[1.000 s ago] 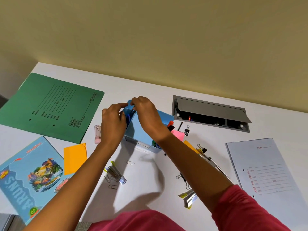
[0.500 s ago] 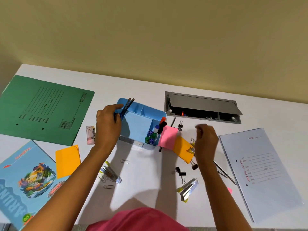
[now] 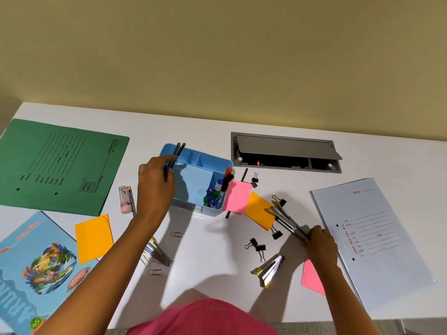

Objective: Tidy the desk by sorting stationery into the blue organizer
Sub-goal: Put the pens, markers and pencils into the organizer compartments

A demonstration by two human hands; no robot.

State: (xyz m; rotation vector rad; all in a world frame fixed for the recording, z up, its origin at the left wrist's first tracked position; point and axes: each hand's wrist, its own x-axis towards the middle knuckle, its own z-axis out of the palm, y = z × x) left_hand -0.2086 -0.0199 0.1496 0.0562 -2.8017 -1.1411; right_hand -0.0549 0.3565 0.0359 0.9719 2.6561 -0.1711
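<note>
Left hand [image 3: 154, 187] grips two slim dark pencils [image 3: 178, 150] beside the boxy blue plastic organizer [image 3: 214, 159]; right hand [image 3: 319, 243] grips a shiny metal stapler [image 3: 285, 218].

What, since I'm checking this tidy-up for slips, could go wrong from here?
The right hand grips a stapler lying across the orange note; lifting it may drag the note and the clip beside it. The left hand holds pencils at the organizer corner; they might slip outside the rim.
</note>
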